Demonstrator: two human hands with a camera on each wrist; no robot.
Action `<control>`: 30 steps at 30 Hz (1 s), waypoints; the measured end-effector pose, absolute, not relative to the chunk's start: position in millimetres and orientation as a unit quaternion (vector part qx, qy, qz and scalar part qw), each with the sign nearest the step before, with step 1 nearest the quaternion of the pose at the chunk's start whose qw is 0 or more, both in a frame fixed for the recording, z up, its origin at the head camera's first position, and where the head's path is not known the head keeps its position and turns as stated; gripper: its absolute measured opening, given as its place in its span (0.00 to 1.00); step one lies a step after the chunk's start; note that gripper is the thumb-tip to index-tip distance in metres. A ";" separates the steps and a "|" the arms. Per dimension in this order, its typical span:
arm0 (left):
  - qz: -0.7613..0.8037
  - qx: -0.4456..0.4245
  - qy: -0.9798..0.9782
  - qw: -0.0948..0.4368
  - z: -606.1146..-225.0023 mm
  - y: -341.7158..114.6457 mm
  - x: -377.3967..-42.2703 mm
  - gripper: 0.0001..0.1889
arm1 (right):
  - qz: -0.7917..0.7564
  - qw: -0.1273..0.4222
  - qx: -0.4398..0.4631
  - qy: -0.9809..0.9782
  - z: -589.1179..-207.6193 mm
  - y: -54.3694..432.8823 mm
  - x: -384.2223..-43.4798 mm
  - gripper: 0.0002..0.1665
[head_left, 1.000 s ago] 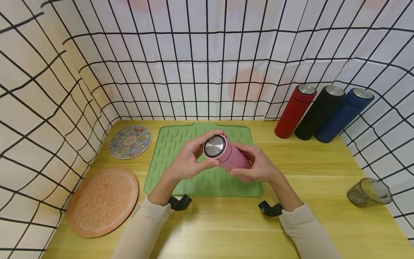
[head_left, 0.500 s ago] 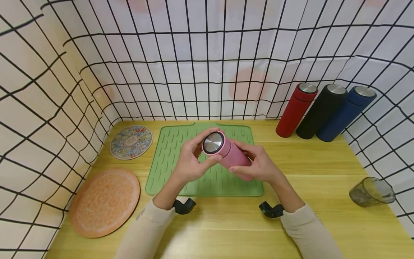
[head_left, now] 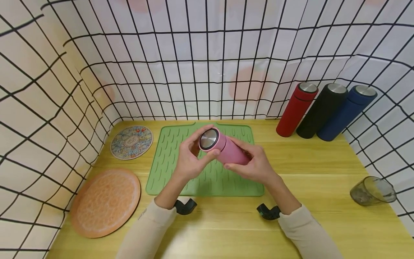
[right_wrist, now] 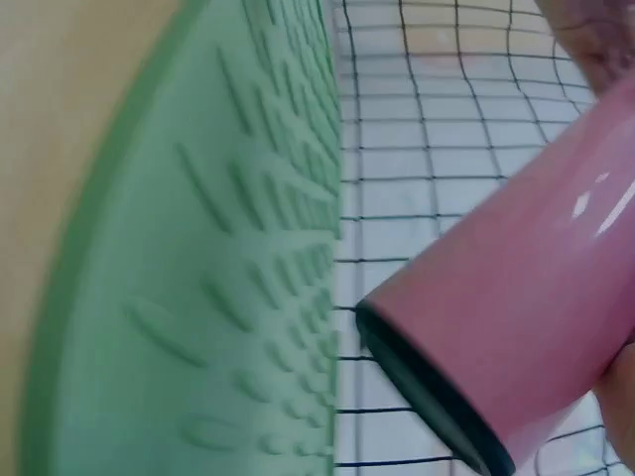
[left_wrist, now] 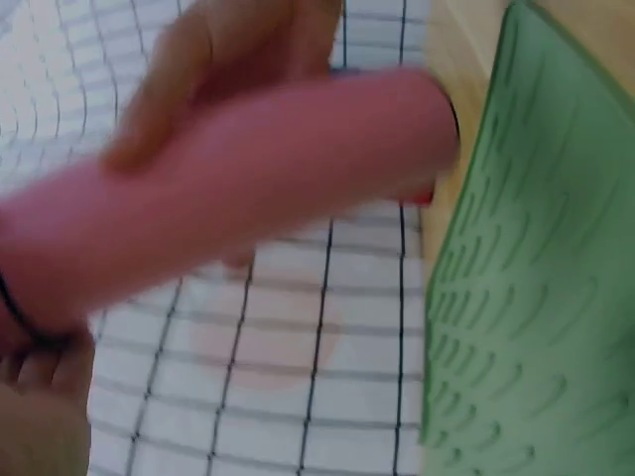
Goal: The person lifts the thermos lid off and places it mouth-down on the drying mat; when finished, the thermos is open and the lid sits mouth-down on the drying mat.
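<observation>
A pink thermos bottle (head_left: 231,151) with a silver-topped lid (head_left: 209,139) is held tilted above a green ridged mat (head_left: 161,172). My left hand (head_left: 191,158) grips it around the lid end, thumb in front. Lower on the body, my right hand (head_left: 255,162) holds it with the thumb along the near side. In the left wrist view the bottle (left_wrist: 258,178) lies across the picture, with the right hand's fingers on it. The right wrist view shows the dark-rimmed base of the bottle (right_wrist: 496,307) beside the mat (right_wrist: 198,327), apart from it.
Red (head_left: 295,111), black (head_left: 320,113) and blue (head_left: 346,115) thermos bottles stand at the back right. A smoky glass (head_left: 372,191) is at the right. On the left lie a patterned round mat (head_left: 132,142) and an orange round board (head_left: 105,203). Grid-patterned cloth walls (head_left: 200,72) surround the table.
The pink thermos bottle has tilted further over, its lid end shifting left and slightly up. Both hands have moved along with it, still holding it.
</observation>
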State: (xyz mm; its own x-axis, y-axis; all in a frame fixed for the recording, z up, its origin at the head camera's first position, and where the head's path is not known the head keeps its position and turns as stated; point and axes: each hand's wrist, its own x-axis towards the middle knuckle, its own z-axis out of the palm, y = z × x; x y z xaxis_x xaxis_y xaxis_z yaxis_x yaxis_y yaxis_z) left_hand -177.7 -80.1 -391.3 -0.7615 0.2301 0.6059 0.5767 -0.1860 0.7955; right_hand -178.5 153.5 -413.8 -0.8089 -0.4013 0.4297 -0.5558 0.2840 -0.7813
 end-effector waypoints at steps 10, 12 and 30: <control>-0.693 -0.433 -0.577 0.003 -387.2 -92.0 -181.9 0.43 | 0.546 -0.022 0.362 -0.755 -407.9 164.2 -179.3 0.47; -0.674 -0.460 -0.577 -0.016 -383.9 -93.2 -179.8 0.44 | 0.559 -0.051 0.379 -0.735 -407.8 165.4 -180.3 0.46; -0.657 -0.396 -0.635 0.090 -387.8 -75.8 -174.4 0.39 | 0.537 0.008 0.329 -0.777 -404.8 158.9 -178.2 0.50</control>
